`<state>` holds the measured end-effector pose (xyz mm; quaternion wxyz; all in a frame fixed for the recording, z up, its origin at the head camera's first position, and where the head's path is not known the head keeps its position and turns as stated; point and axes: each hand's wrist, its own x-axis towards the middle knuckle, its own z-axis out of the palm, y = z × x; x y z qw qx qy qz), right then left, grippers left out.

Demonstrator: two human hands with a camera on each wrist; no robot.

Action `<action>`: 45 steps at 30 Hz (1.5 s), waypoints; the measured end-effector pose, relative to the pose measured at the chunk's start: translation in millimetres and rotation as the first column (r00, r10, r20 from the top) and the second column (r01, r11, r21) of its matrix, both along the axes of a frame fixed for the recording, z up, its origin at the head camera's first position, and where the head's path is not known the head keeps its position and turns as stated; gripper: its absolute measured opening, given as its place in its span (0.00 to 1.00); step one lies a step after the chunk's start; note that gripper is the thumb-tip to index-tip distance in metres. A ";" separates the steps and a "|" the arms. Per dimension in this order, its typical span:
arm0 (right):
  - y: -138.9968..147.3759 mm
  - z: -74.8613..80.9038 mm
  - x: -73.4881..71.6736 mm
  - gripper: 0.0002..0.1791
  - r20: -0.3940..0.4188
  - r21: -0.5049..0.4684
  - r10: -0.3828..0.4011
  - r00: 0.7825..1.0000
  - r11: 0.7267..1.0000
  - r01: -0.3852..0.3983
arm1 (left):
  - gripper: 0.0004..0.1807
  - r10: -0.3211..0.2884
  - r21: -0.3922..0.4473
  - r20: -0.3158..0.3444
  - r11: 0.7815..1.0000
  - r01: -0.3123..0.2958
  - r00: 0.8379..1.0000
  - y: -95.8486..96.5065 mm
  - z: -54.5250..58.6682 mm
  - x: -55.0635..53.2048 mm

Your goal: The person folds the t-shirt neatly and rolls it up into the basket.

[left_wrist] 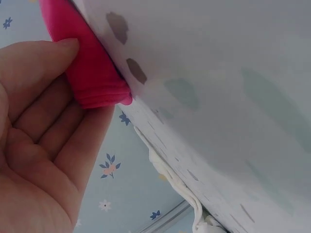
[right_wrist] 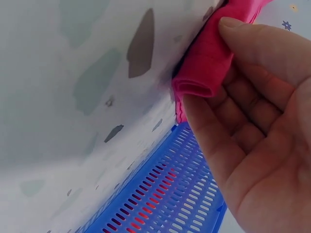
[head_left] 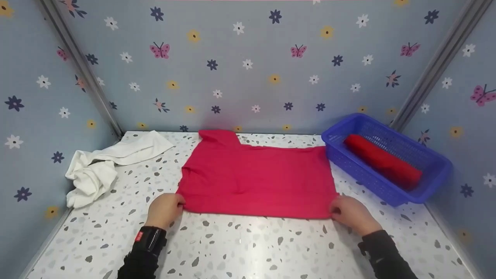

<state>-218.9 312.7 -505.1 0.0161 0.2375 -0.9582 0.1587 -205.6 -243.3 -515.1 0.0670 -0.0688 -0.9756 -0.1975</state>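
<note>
A pinkish-red cloth (head_left: 259, 174) lies spread on the speckled table, with a flap jutting out at its far left and small wrinkles along its left side. My left hand (head_left: 166, 209) pinches its near left corner; in the left wrist view, thumb and fingers hold the layered edge of the cloth (left_wrist: 92, 73). At the near right corner, my right hand (head_left: 353, 214) pinches the same near edge. The right wrist view shows that edge of the cloth (right_wrist: 206, 63) doubled over into a flattened roll between thumb and fingers.
A blue plastic basket (head_left: 362, 179) stands at the right by the wall, holding a rolled red cloth (head_left: 381, 161). On the left lies a crumpled white cloth (head_left: 95, 180). Flower-patterned walls (head_left: 248, 77) close off the back and both sides of the speckled table (head_left: 240, 248).
</note>
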 end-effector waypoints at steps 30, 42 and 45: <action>-0.2 -1.0 20.8 0.09 0.050 -0.024 -0.001 0.999 1.000 0.002 | 0.07 0.031 0.007 0.044 0.999 -0.031 0.999 -4.3 3.9 34.6; 1.9 0.3 33.4 0.07 0.091 -0.024 0.002 0.996 1.000 0.001 | 0.08 0.031 0.010 0.057 0.999 -0.031 0.998 -5.3 7.4 47.4; 2.4 0.6 36.3 0.07 0.091 -0.017 0.004 0.996 1.000 -0.003 | 0.08 0.034 0.005 0.068 0.999 -0.034 0.997 -4.4 8.6 51.0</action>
